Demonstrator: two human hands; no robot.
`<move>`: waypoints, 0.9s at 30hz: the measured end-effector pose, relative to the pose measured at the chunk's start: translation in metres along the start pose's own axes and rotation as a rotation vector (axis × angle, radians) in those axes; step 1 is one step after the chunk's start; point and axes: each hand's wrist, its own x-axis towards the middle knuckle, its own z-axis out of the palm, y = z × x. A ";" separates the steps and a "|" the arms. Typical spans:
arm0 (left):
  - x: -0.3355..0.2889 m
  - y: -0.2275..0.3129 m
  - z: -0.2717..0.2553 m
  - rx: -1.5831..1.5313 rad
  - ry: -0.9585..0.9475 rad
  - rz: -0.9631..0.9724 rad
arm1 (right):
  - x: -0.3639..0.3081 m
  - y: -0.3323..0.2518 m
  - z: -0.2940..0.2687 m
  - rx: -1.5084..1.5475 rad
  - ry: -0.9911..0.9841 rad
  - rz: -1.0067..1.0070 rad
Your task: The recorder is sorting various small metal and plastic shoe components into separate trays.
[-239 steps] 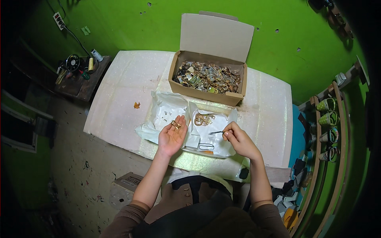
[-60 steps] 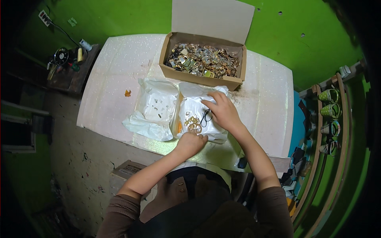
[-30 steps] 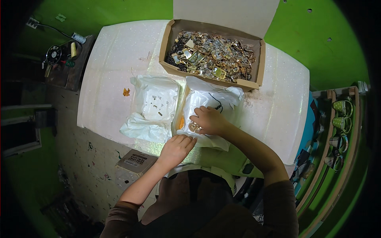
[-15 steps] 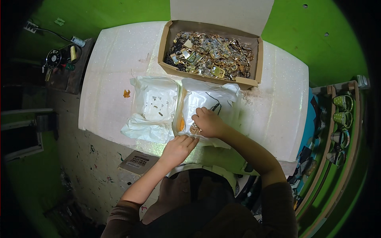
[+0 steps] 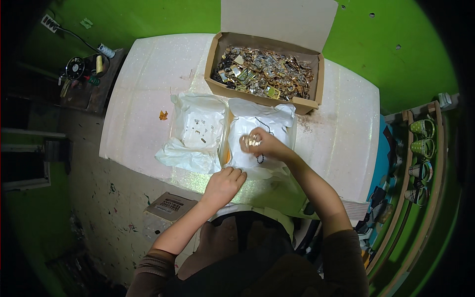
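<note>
My right hand (image 5: 269, 143) is closed on a shiny gold-coloured ornament (image 5: 251, 141), held over the right tray. White paper (image 5: 242, 158) lines that tray, and a strand of black beads (image 5: 262, 123) lies on it, partly covered by my hand. At the near edge of the tray rests my left hand (image 5: 225, 185), its fingers bent and together; what they grip, if anything, is hidden. A second tray lined with white paper (image 5: 185, 119) stands to the left, with several tiny dark pieces (image 5: 203, 131) in it. An orange patch (image 5: 227, 157) shows between the trays.
Beyond the trays is an open cardboard box (image 5: 257, 96) heaped with gold, silver and black trinkets (image 5: 267, 72). An orange-brown scrap (image 5: 163, 115) lies on the white table (image 5: 336, 123). Sandals (image 5: 422, 148) sit on a wooden rack at right. Another carton (image 5: 168, 207) stands below the table.
My right hand has lifted the gold-coloured ornament from the near part of the right tray and turned it. My left hand stays at the tray's edge. The view has shifted slightly.
</note>
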 end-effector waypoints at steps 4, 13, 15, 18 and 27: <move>-0.005 0.002 0.000 0.025 -0.004 0.005 | 0.028 -0.006 0.001 0.441 0.237 -0.051; -0.008 0.002 -0.001 0.046 -0.036 -0.028 | 0.029 0.004 -0.003 -0.301 0.543 -0.313; -0.007 0.002 -0.001 0.044 -0.034 -0.017 | 0.012 -0.004 -0.008 -0.565 0.641 -0.364; -0.004 0.001 -0.003 0.024 -0.027 -0.006 | -0.001 -0.001 -0.010 -0.768 0.551 -0.262; 0.000 0.002 -0.001 -0.035 -0.084 -0.034 | -0.005 0.024 -0.003 -1.007 0.573 -0.196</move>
